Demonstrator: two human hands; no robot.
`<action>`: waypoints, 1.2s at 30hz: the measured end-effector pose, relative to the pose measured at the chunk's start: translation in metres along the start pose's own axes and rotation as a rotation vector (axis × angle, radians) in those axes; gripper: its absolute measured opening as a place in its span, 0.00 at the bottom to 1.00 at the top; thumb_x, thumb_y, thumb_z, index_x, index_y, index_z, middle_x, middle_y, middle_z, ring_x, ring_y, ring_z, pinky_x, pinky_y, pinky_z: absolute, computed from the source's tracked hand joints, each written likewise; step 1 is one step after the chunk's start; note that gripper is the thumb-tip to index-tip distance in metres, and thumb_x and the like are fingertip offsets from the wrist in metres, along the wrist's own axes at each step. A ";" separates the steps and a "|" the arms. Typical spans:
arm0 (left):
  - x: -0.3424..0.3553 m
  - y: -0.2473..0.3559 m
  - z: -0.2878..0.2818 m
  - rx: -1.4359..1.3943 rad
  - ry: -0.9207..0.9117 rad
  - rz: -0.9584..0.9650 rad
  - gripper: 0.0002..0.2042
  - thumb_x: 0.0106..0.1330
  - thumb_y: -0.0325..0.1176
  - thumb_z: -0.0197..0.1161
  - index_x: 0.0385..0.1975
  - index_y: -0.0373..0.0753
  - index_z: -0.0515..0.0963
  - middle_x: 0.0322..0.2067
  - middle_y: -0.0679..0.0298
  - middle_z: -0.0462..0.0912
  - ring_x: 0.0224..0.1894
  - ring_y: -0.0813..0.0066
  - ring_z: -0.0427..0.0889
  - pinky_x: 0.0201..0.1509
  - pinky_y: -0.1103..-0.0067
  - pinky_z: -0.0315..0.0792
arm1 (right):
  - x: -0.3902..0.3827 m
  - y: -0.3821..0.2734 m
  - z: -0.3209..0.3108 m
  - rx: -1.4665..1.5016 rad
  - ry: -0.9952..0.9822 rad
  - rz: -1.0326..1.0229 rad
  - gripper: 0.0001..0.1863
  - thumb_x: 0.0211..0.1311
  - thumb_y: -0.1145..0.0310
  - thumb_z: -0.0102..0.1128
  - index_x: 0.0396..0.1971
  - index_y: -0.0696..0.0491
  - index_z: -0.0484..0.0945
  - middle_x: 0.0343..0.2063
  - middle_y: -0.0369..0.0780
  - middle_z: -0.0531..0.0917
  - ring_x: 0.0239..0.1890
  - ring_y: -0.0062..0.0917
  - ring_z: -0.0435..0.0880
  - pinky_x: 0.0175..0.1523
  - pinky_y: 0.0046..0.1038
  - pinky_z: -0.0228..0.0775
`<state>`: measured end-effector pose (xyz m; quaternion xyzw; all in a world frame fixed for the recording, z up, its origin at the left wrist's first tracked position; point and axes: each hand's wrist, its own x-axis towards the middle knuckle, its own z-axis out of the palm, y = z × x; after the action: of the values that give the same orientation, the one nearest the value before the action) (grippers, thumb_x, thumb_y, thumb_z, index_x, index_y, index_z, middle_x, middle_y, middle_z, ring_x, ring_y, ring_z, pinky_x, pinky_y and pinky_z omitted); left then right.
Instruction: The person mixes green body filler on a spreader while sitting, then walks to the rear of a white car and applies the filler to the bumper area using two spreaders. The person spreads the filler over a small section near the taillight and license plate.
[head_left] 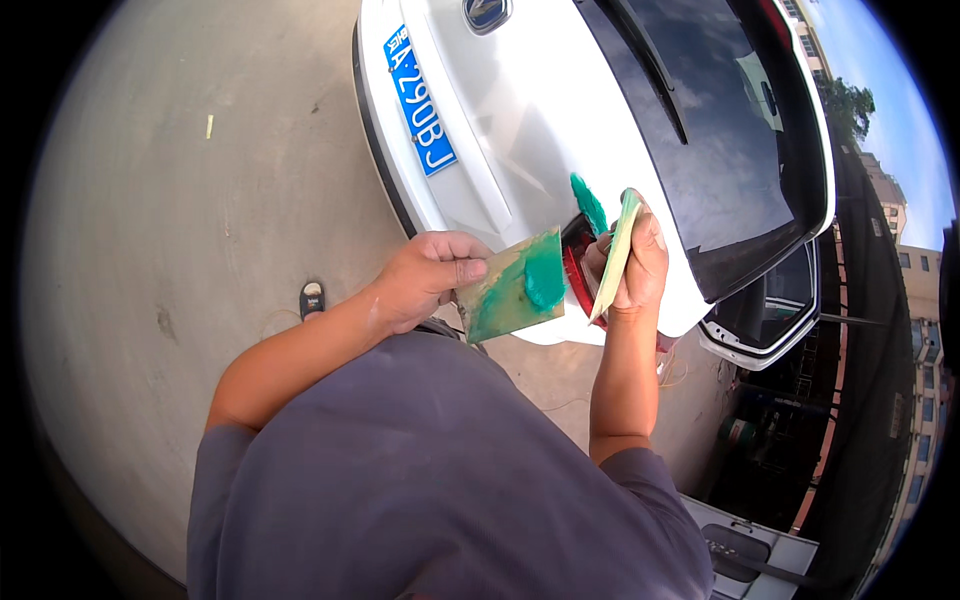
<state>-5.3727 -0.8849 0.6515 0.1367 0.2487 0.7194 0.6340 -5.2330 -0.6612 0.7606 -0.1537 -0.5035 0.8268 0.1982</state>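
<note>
My left hand grips a flat square board smeared with green paste, with a thick dab on its right part. My right hand, raised at the car's rear corner, holds a thin pale yellow-green spreader nearly edge-on; some of its fingers are hidden behind it. Just up and left of that hand, a green paste patch marks the white tailgate. The red tail light shows between the board and the spreader.
The car's rear window and blue number plate are above. An open car door sticks out at right, near dark netting and a grey panel. A sandaled foot rests on the concrete floor.
</note>
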 end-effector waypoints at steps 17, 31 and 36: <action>0.002 0.005 0.031 0.032 0.110 0.108 0.11 0.69 0.31 0.64 0.45 0.30 0.80 0.37 0.64 0.84 0.39 0.78 0.81 0.45 0.81 0.74 | -0.074 0.023 -0.008 -0.420 0.183 -0.171 0.17 0.69 0.58 0.64 0.40 0.60 0.79 0.35 0.32 0.79 0.37 0.14 0.74 0.44 0.17 0.67; -0.010 -0.013 0.008 0.187 0.475 0.238 0.11 0.69 0.32 0.64 0.44 0.32 0.81 0.35 0.65 0.83 0.36 0.79 0.80 0.41 0.80 0.73 | -0.075 -0.074 0.016 -1.089 0.401 -0.220 0.14 0.68 0.64 0.66 0.36 0.61 0.76 0.27 0.30 0.78 0.30 0.11 0.72 0.36 0.14 0.63; -0.011 -0.032 0.007 0.081 0.498 0.241 0.12 0.70 0.34 0.63 0.45 0.31 0.79 0.33 0.63 0.83 0.32 0.77 0.81 0.33 0.79 0.75 | -0.021 -0.112 0.018 -2.276 -0.564 -0.526 0.11 0.46 0.78 0.66 0.33 0.56 0.79 0.23 0.43 0.81 0.30 0.40 0.83 0.49 0.39 0.79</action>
<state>-5.3405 -0.8921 0.6423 0.0097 0.4074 0.7906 0.4571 -5.2030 -0.6388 0.8702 0.0532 -0.9868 -0.1529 -0.0057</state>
